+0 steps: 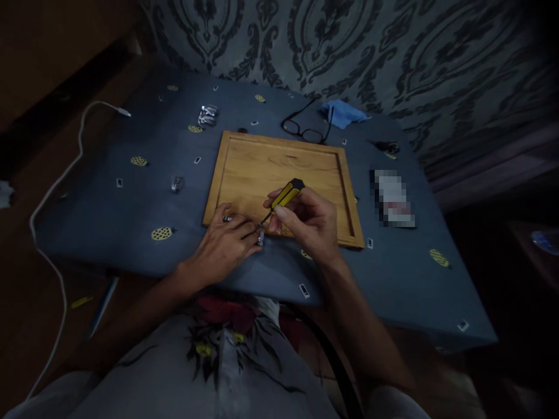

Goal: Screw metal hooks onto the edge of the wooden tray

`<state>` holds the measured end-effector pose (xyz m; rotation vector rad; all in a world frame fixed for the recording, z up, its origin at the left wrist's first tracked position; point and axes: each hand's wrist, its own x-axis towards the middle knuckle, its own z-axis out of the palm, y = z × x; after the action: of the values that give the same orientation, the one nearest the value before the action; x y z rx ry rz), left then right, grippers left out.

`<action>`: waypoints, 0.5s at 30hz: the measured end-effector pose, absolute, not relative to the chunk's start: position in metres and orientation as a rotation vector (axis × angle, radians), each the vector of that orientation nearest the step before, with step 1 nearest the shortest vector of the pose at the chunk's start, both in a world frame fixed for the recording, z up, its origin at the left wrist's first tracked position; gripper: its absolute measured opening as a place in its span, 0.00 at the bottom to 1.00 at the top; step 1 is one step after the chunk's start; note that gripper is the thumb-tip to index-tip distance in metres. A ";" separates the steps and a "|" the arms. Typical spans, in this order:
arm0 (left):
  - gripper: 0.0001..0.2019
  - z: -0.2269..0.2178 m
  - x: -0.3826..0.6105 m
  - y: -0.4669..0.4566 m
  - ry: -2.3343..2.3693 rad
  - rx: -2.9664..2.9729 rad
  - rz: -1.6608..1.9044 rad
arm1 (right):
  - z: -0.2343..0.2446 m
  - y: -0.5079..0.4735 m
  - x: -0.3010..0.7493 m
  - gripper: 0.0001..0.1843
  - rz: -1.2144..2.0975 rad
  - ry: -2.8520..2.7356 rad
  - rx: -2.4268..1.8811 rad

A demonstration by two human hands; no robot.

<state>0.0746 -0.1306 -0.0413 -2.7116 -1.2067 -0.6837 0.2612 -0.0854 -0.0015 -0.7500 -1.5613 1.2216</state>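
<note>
At the front edge of the wooden tray (pixel 244 169), the right hand (pixel 305 224) was closed around a yellow-handled screwdriver (pixel 286 195). Its tip met a small metal part (pixel 261 237) pinched in the left hand (pixel 225 241). The tip could slip and jab those fingers, as the part looked barely steadied.

Open tray (pixel 271 166) floor ahead; glasses (pixel 305 131) and cloth (pixel 343 113) beyond its rim.
</note>
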 end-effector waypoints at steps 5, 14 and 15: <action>0.09 -0.043 0.074 -0.131 -1.207 -2.716 -0.674 | 0.002 -0.084 0.254 0.21 1.237 -1.545 -0.831; 0.08 -0.037 0.074 -0.131 -1.194 -2.715 -0.682 | 0.016 -0.073 0.261 0.19 1.378 -1.833 -0.690; 0.08 -0.036 0.074 -0.131 -1.197 -2.716 -0.670 | 0.016 -0.071 0.262 0.19 1.382 -1.853 -0.673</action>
<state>0.0745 -0.1314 -0.0365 -2.7164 -1.1973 -0.6701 0.2616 -0.0712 0.0163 -0.6732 -1.8528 1.3825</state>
